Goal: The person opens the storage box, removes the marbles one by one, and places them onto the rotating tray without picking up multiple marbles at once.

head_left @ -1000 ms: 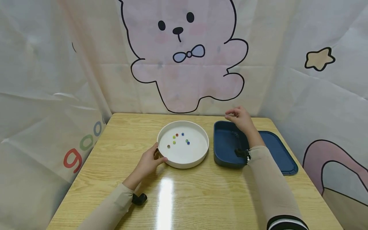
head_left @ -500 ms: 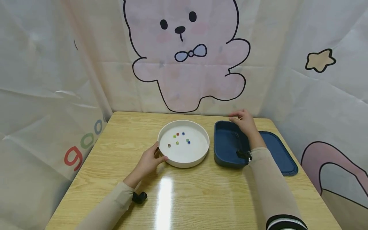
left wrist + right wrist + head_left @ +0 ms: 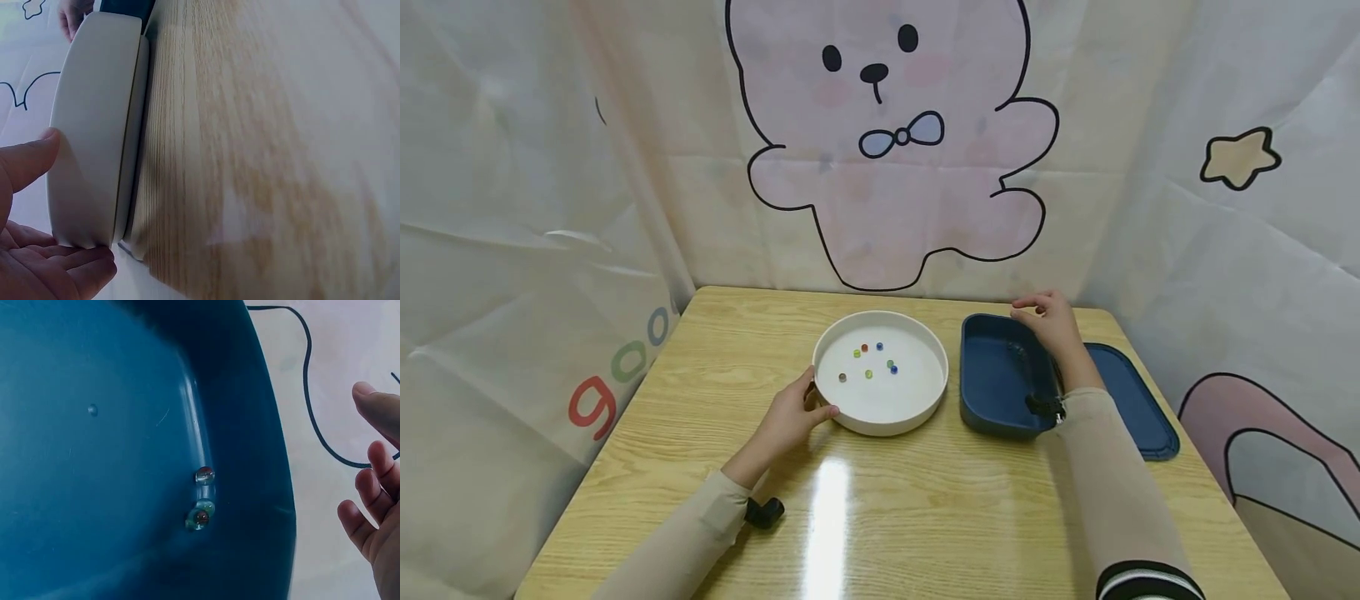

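Note:
A white round dish stands on the table with several small coloured marbles scattered on its bottom. My left hand holds the dish at its left side; in the left wrist view the thumb touches the rim and the other fingers lie against the wall. To the right is a deep blue box. Over its far right corner hovers my right hand, fingers loosely bent, nothing between them. A few clear marbles with coloured cores rest along the box's inner edge in the right wrist view.
A flat blue lid lies to the right of the box, partly behind the right forearm. Printed cloth hangs close behind the table's back edge. Both wrists carry small black camera mounts.
My right hand has shifted slightly right and down over the box corner. One yellow-green marble has rolled a little to the right in the dish. The left hand keeps its hold.

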